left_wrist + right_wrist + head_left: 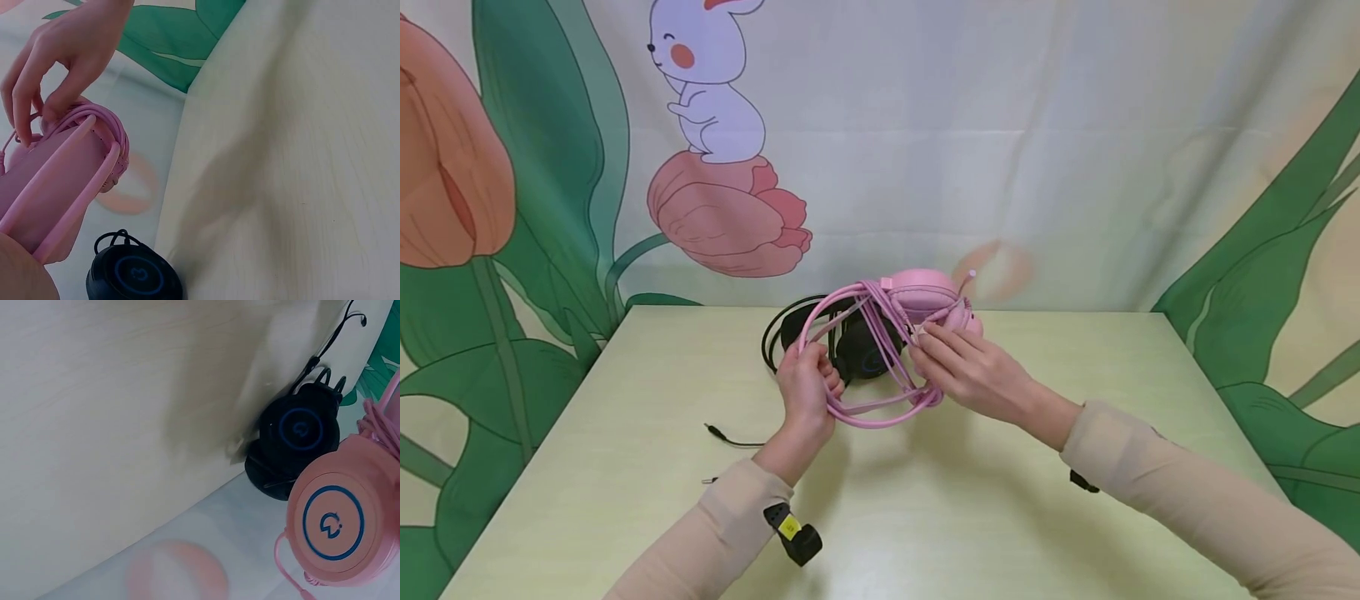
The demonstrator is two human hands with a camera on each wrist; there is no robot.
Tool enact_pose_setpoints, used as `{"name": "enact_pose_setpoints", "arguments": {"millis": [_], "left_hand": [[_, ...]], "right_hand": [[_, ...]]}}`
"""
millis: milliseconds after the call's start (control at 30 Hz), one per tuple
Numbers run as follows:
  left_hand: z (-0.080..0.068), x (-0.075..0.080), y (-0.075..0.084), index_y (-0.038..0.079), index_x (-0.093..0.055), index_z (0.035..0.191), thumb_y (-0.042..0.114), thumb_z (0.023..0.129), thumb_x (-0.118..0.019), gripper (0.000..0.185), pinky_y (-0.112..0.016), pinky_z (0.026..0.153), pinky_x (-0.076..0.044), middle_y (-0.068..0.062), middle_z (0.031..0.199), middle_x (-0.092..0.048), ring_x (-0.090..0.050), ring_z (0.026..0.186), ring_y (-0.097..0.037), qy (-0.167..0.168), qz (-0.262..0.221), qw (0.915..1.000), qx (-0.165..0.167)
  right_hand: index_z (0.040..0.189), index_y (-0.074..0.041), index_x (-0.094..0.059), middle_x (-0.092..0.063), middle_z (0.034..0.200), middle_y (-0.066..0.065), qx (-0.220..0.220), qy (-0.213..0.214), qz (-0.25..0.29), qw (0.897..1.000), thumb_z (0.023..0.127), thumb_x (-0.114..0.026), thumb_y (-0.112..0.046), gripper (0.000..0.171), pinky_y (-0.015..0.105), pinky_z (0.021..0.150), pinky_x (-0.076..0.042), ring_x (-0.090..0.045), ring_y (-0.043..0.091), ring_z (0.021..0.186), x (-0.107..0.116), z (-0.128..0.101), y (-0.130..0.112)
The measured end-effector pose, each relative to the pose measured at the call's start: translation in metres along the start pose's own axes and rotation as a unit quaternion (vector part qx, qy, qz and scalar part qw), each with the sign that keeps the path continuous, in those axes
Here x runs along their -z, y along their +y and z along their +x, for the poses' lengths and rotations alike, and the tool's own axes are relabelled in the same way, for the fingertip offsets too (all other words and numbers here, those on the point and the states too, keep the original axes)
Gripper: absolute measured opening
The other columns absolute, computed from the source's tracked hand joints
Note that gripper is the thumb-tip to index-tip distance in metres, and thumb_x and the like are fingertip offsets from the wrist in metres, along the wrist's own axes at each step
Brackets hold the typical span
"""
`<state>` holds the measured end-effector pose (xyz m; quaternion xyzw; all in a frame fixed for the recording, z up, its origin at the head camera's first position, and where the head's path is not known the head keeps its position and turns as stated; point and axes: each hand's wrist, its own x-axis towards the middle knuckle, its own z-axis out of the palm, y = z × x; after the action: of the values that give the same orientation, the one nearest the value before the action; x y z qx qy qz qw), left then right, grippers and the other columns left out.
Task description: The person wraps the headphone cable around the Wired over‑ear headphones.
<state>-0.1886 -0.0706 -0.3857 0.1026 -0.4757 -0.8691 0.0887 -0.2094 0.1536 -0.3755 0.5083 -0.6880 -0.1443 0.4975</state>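
A pink headset (922,289) is held up above the table, its pink cable (880,327) wound in several loops across the headband. My left hand (805,387) grips the headband at its left side, fingers curled round it. At the ear cups, my right hand (976,373) pinches the cable; the left wrist view shows its thumb and fingers (31,90) bent down onto the cord. One round pink ear cup (331,525) with a blue ring fills the lower right of the right wrist view. Behind the pink headset lies a black headset (867,354), partly hidden by it.
The black headset rests near the table's back edge, its cable with a black plug (715,431) stretching left on the pale table (625,500). A printed curtain (925,167) with flowers and a rabbit hangs right behind the table.
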Motion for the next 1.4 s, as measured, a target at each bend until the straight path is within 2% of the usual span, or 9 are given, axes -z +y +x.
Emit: {"name": "enact_pose_setpoints", "arguments": {"millis": [233, 433, 533, 733, 867, 933, 1033, 1167, 1400], "left_hand": [[-0.001, 0.001, 0.000, 0.012, -0.037, 0.081, 0.004, 0.084, -0.041, 0.009, -0.019, 0.034, -0.022, 0.005, 0.050, -0.029, -0.023, 0.036, -0.006, -0.003, -0.002, 1.0000, -0.005], [-0.002, 0.002, 0.000, 0.011, -0.038, 0.081, 0.003, 0.083, -0.042, 0.009, -0.018, 0.034, -0.021, 0.005, 0.049, -0.029, -0.023, 0.036, -0.005, -0.010, -0.005, 0.9998, -0.013], [-0.002, 0.002, -0.001, 0.011, -0.038, 0.082, 0.002, 0.082, -0.042, 0.009, -0.018, 0.034, -0.020, 0.006, 0.048, -0.028, -0.023, 0.036, -0.005, -0.017, -0.007, 0.9998, -0.011], [-0.004, 0.002, -0.002, 0.011, -0.036, 0.082, 0.002, 0.083, -0.041, 0.010, -0.018, 0.034, -0.020, 0.006, 0.049, -0.027, -0.023, 0.036, -0.005, -0.030, -0.015, 0.9994, -0.008], [-0.004, 0.002, -0.001, 0.011, -0.036, 0.082, 0.002, 0.082, -0.041, 0.010, -0.018, 0.034, -0.020, 0.006, 0.048, -0.028, -0.023, 0.036, -0.005, -0.036, -0.013, 0.9992, -0.011], [-0.005, 0.002, -0.001, 0.011, -0.036, 0.080, 0.002, 0.082, -0.041, 0.010, -0.018, 0.034, -0.020, 0.006, 0.048, -0.028, -0.023, 0.036, -0.005, -0.037, -0.013, 0.9992, -0.007], [-0.006, 0.002, -0.002, 0.011, -0.035, 0.079, 0.000, 0.082, -0.040, 0.012, -0.018, 0.034, -0.019, 0.006, 0.048, -0.028, -0.023, 0.036, -0.005, -0.042, -0.023, 0.9988, 0.000], [-0.008, 0.001, -0.001, 0.012, -0.035, 0.078, -0.001, 0.082, -0.039, 0.014, -0.018, 0.035, -0.018, 0.006, 0.048, -0.027, -0.023, 0.035, -0.004, -0.054, -0.039, 0.9978, 0.003], [-0.010, 0.001, 0.001, 0.012, -0.034, 0.077, 0.000, 0.082, -0.039, 0.014, -0.017, 0.035, -0.019, 0.006, 0.047, -0.027, -0.023, 0.036, -0.004, -0.060, -0.039, 0.9974, 0.001]], "right_hand": [[0.098, 0.002, -0.060, -0.061, 0.099, 0.016, -0.046, 0.048, 0.119, 0.991, 0.092, -0.050, -0.008, 0.015, 0.038, 0.090, -0.048, -0.061, 0.029, 0.100, -0.009, 0.000, 0.000], [0.089, 0.000, -0.061, -0.060, 0.093, 0.013, -0.090, 0.055, 0.200, 0.974, 0.086, -0.055, -0.009, 0.010, 0.041, 0.094, -0.045, -0.059, 0.028, 0.094, -0.014, 0.001, 0.001], [0.086, -0.003, -0.059, -0.058, 0.089, 0.010, -0.107, 0.039, 0.224, 0.968, 0.085, -0.055, -0.006, 0.006, 0.041, 0.095, -0.044, -0.057, 0.027, 0.090, -0.014, 0.004, 0.001], [0.100, -0.002, -0.057, -0.059, 0.092, 0.007, -0.161, -0.033, 0.247, 0.955, 0.082, -0.056, -0.009, 0.020, 0.040, 0.098, -0.041, -0.056, 0.023, 0.088, -0.012, 0.008, 0.002], [0.108, -0.001, -0.056, -0.061, 0.096, 0.007, -0.169, -0.064, 0.245, 0.952, 0.082, -0.056, -0.012, 0.028, 0.042, 0.101, -0.038, -0.057, 0.021, 0.091, -0.011, 0.005, 0.001], [0.109, -0.001, -0.057, -0.061, 0.097, 0.007, -0.164, -0.062, 0.238, 0.955, 0.084, -0.055, -0.014, 0.028, 0.042, 0.101, -0.037, -0.057, 0.022, 0.092, -0.013, 0.003, 0.001], [0.105, -0.003, -0.060, -0.060, 0.098, 0.008, -0.167, -0.024, 0.224, 0.960, 0.085, -0.052, -0.016, 0.025, 0.043, 0.095, -0.040, -0.055, 0.026, 0.093, -0.016, 0.001, 0.000], [0.101, -0.004, -0.064, -0.058, 0.100, 0.012, -0.180, 0.020, 0.223, 0.958, 0.085, -0.052, -0.017, 0.024, 0.044, 0.087, -0.042, -0.053, 0.031, 0.096, -0.018, -0.002, 0.000], [0.098, -0.006, -0.068, -0.064, 0.101, 0.008, -0.181, -0.013, 0.229, 0.956, 0.089, -0.052, -0.021, 0.024, 0.043, 0.097, -0.039, -0.057, 0.025, 0.099, -0.016, -0.004, -0.001]]}}
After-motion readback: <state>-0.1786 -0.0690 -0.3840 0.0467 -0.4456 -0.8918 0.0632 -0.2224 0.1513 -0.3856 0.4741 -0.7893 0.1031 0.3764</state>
